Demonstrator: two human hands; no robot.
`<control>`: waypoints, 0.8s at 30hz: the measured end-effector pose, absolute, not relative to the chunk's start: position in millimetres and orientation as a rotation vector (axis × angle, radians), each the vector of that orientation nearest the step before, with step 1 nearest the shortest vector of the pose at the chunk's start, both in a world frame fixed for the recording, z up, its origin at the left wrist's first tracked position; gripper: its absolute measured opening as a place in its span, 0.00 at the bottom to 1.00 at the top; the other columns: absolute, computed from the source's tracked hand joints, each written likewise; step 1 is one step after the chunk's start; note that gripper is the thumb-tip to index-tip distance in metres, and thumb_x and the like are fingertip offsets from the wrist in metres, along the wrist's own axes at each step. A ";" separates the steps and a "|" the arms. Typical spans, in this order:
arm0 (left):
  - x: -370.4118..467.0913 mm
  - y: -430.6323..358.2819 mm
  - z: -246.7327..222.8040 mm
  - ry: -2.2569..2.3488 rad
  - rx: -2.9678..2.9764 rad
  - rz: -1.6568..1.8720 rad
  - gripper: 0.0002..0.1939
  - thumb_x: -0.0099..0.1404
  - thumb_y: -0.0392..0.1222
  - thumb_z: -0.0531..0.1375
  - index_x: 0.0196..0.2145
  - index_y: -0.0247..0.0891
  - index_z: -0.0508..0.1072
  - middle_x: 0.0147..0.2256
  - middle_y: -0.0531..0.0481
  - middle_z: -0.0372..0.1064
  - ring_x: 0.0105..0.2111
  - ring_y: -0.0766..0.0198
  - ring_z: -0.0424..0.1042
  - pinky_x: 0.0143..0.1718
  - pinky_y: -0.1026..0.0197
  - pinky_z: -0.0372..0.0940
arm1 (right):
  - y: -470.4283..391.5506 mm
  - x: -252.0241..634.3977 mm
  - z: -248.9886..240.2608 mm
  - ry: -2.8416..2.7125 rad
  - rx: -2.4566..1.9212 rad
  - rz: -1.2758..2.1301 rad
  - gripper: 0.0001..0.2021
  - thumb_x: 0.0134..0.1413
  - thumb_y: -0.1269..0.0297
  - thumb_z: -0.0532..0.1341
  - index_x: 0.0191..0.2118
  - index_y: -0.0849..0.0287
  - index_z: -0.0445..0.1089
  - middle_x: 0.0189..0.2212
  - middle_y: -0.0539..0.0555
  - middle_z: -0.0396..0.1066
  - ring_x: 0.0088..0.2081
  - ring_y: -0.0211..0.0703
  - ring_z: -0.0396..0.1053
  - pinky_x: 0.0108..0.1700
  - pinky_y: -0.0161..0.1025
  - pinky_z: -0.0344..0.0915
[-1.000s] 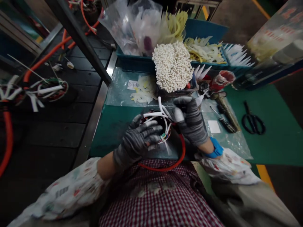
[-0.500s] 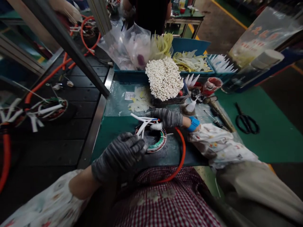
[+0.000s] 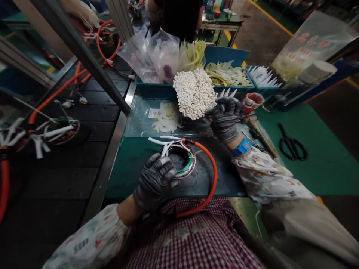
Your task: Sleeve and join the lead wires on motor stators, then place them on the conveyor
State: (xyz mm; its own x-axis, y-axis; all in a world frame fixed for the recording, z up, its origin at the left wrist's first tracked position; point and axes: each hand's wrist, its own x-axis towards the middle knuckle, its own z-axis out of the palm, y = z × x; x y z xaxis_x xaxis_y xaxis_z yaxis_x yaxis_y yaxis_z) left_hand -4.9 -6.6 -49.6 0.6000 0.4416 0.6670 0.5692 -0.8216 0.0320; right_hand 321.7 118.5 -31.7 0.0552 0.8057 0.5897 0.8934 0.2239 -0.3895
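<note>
A ring-shaped wound coil, like a motor stator (image 3: pixel 190 169), lies on the dark mat, with green and white lining showing round its inside. White sleeves (image 3: pixel 165 148) stick out at its upper left, and an orange cable (image 3: pixel 214 175) curves from its top toward my lap. My left hand (image 3: pixel 157 177), in a grey striped glove, is closed round the ring's left edge. My right hand (image 3: pixel 226 118), gloved alike, is beside the right side of a bundle of thin white tubes (image 3: pixel 195 93). Its fingers are bent and apart, their tips partly hidden; no held thing shows.
Black scissors (image 3: pixel 292 144) and a hammer (image 3: pixel 259 134) lie at the right. Behind the tubes stands a blue bin (image 3: pixel 155 89) with plastic bags and pale strips. More coils with orange cables (image 3: pixel 60 93) sit on the dark slats at left, where another person's hand (image 3: pixel 84 13) works.
My right hand has left the ring and moved up and right to the white tube bundle. My left hand has shifted slightly right, still at the ring.
</note>
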 end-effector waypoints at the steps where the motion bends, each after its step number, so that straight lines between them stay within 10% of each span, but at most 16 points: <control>1: 0.6 -12.8 -51.5 -0.924 -2.589 -1.051 0.12 0.68 0.47 0.74 0.43 0.47 0.76 0.39 0.53 0.84 0.47 0.55 0.81 0.61 0.48 0.71 | 119.1 320.7 -30.4 -1.747 -1.557 -0.143 0.12 0.62 0.56 0.77 0.38 0.54 0.76 0.56 0.63 0.78 0.65 0.65 0.65 0.67 0.69 0.60; 9: 10.2 -17.1 -52.4 -0.973 -2.550 -1.101 0.12 0.71 0.49 0.70 0.45 0.48 0.72 0.38 0.55 0.83 0.47 0.56 0.79 0.58 0.49 0.67 | 74.1 318.7 8.8 -1.605 -1.189 0.360 0.02 0.70 0.57 0.69 0.43 0.46 0.78 0.47 0.55 0.83 0.49 0.52 0.80 0.58 0.56 0.77; 16: 5.9 -13.5 -48.7 -0.960 -2.607 -1.058 0.12 0.71 0.51 0.72 0.44 0.48 0.74 0.39 0.56 0.83 0.48 0.58 0.79 0.61 0.50 0.65 | -9.7 310.8 68.0 -1.237 -1.190 0.425 0.14 0.62 0.42 0.76 0.40 0.44 0.82 0.31 0.52 0.77 0.28 0.48 0.77 0.24 0.45 0.67; 24: 10.6 -15.4 -46.2 -0.971 -2.538 -1.042 0.10 0.75 0.51 0.68 0.43 0.46 0.73 0.39 0.54 0.82 0.48 0.57 0.78 0.61 0.50 0.64 | -68.3 255.6 33.7 -1.288 -1.279 0.545 0.08 0.71 0.56 0.72 0.40 0.47 0.75 0.30 0.51 0.82 0.27 0.47 0.83 0.28 0.42 0.82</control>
State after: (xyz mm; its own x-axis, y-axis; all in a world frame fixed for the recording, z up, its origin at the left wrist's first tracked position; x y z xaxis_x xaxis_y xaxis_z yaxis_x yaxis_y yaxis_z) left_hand 10.6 -15.4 -46.2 0.5276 0.4922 0.6924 0.6561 -0.7538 0.0359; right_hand 255.6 -68.3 33.7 0.2819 0.8773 0.3884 0.3320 0.2906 -0.8974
